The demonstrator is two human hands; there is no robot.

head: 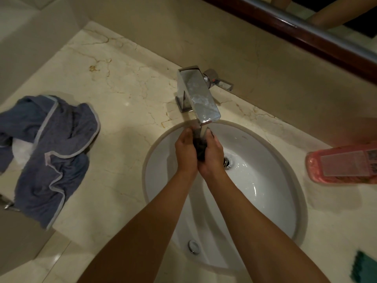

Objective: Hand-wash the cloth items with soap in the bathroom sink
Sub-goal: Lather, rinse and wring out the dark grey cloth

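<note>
A small dark cloth is squeezed between my left hand and my right hand, held over the white oval sink right under the spout of the chrome faucet. Water runs down onto the cloth and pools around the drain. Most of the cloth is hidden by my palms. A crumpled blue-grey cloth with pale trim lies on the marble counter to the left, hanging partly over its front edge. A pink soap bottle lies on its side at the right.
The faucet lever sticks out to the right behind the spout. A green cloth corner shows at the bottom right. A mirror with a dark wooden frame runs along the back wall. The marble counter surrounds the sink.
</note>
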